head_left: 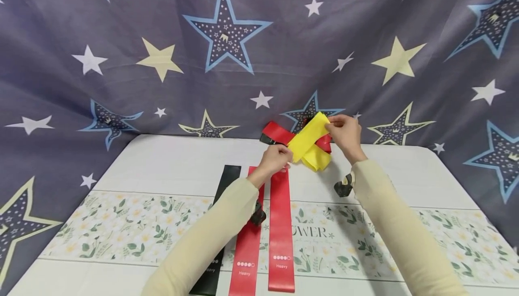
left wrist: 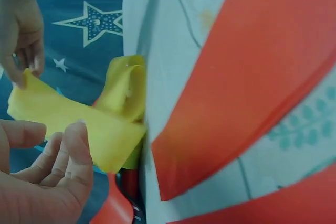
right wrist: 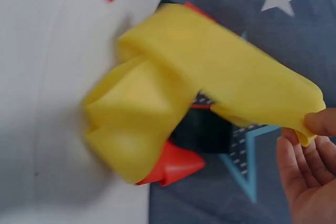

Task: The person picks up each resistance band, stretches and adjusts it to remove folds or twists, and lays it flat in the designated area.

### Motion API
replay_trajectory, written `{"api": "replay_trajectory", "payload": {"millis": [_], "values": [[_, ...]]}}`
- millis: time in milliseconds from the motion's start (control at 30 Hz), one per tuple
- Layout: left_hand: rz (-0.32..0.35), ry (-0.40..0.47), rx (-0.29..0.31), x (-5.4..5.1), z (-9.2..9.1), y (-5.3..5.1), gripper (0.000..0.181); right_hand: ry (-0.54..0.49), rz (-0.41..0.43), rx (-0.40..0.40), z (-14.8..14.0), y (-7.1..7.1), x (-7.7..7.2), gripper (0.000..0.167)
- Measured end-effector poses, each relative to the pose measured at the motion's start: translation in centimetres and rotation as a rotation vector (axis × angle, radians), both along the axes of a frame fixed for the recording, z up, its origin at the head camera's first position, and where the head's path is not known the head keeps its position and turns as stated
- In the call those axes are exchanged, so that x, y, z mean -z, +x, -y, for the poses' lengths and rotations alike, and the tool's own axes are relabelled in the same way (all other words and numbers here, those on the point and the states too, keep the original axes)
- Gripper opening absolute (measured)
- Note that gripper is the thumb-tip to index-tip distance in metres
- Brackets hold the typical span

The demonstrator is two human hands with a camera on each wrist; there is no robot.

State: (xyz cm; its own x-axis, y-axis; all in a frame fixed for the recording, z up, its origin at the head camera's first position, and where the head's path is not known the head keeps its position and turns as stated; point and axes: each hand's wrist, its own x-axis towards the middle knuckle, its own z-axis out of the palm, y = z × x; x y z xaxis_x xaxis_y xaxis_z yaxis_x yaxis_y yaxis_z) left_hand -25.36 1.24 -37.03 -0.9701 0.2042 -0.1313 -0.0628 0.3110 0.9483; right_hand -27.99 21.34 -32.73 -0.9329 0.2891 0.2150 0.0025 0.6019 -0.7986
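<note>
In the head view a yellow resistance band [head_left: 308, 136] is drawn up at a slant from a pile at the back of the table. My right hand [head_left: 345, 134] pinches its upper end between thumb and fingers; the right wrist view shows the yellow band [right wrist: 226, 61] stretching from the pile to that pinch. Close to the band's lower part is my left hand [head_left: 275, 157], its fingers loosely bent. The left wrist view shows the left hand [left wrist: 47, 177] with thumb and fingers apart and nothing between them.
Two red bands [head_left: 280, 233] marked Heavy and a black band [head_left: 230, 176] lie lengthwise on the white table [head_left: 170, 165], partly under my left arm. Crumpled red [head_left: 277, 131] and black bands sit beneath the yellow one. A star-patterned cloth [head_left: 259, 39] hangs behind the table.
</note>
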Motion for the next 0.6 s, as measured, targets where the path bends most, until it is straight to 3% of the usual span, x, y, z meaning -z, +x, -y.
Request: {"api": "replay_trajectory", "payload": {"millis": [200, 300, 433, 600], "values": [[0.016, 0.093, -0.002, -0.9, -0.4, -0.1, 0.028, 0.011, -0.05, -0.048, 1.4, 1.0, -1.4, 0.024], [0.031, 0.161, -0.024, -1.2, -0.6, 0.0, 0.027, 0.037, -0.064, -0.099, 2.2, 1.7, -1.2, 0.022], [-0.012, 0.236, -0.079, -1.5, -0.8, 0.1, 0.022, 0.068, -0.104, -0.157, 3.0, 2.6, -0.5, 0.019], [-0.043, 0.197, -0.103, -1.5, -0.7, 0.4, 0.025, 0.095, -0.178, -0.228, 3.6, 3.7, 0.5, 0.017]]}}
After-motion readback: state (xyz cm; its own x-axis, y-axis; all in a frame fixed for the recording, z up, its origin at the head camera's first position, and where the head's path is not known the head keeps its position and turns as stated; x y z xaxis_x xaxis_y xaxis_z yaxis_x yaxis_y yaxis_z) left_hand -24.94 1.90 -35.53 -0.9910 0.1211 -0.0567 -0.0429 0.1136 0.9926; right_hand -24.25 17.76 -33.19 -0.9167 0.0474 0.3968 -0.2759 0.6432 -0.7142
